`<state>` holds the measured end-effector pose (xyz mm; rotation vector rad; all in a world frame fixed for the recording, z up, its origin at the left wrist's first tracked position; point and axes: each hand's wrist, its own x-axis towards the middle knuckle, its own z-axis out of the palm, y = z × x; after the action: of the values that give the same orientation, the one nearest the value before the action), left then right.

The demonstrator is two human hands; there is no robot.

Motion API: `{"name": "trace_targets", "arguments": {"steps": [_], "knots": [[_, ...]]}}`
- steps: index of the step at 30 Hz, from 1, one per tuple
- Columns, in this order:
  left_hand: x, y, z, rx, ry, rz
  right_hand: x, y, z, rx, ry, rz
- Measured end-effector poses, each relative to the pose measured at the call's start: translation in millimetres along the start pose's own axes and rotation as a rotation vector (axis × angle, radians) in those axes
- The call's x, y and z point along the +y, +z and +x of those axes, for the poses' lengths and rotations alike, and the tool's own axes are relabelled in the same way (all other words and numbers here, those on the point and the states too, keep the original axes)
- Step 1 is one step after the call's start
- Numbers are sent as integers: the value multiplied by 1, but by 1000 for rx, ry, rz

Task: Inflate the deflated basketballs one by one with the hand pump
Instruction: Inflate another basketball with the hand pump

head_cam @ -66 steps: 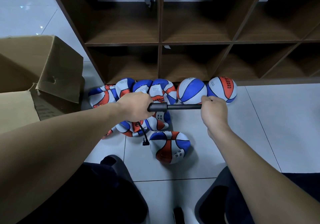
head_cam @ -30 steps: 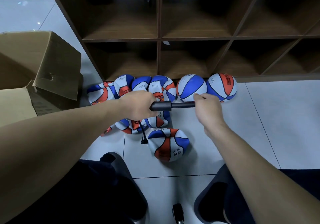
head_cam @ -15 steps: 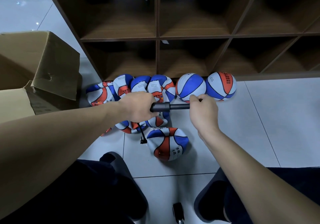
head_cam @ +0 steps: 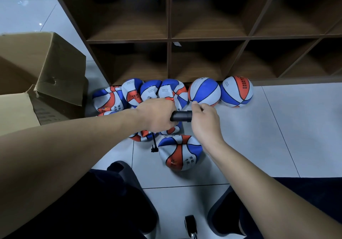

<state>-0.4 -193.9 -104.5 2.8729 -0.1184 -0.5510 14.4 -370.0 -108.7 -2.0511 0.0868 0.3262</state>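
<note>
From the head camera, looking down: the person's left hand (head_cam: 157,115) is wrapped tight around the barrel of a short black plastic hand pump (head_cam: 181,116), held sideways above the floor. The right hand (head_cam: 204,119) is curled around the pump's handle end, pushed right up against the barrel, so the two hands are nearly touching. A thin black hose (head_cam: 154,144) dangles from under the left hand, its tip just beside a half-flat red, white and blue basketball (head_cam: 182,152) sitting on the pale grey tiled floor (head_cam: 277,137); can't tell if it's actually plugged in. Behind the hands there's a bunch of crumpled deflated basketballs (head_cam: 140,94) against the base of a dark brown wooden cubby shelf (head_cam: 169,39), with two round inflated basketballs (head_cam: 204,91) at the right end of that row. An open brown cardboard box (head_cam: 44,68) stands to the left.
</note>
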Motion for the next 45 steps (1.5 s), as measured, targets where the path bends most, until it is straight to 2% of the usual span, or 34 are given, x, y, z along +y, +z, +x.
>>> {"name": "trace_targets", "arguments": {"steps": [6,11,14,19,32,37,42,45], "knots": [[-11,-5,0,-54,48,-81,2,-15,21,-6,-40,-118],[-47,-5,-2,-105,-34,-126,10,-47,45,94,86,-1],[-53,-4,0,-131,-53,-121,15,-48,46,95,124,32],[-38,-2,0,-69,-64,-80,10,-37,37,120,74,15],[-2,-4,-2,15,-15,-15,-3,-7,4,3,-1,-2],[-2,-5,1,0,2,-1,-1,-2,0,12,24,14],[-4,-9,3,-4,9,-89,-5,-10,16,-17,30,14],[-16,-9,5,-27,-18,-122,-5,-28,31,18,90,51]]}}
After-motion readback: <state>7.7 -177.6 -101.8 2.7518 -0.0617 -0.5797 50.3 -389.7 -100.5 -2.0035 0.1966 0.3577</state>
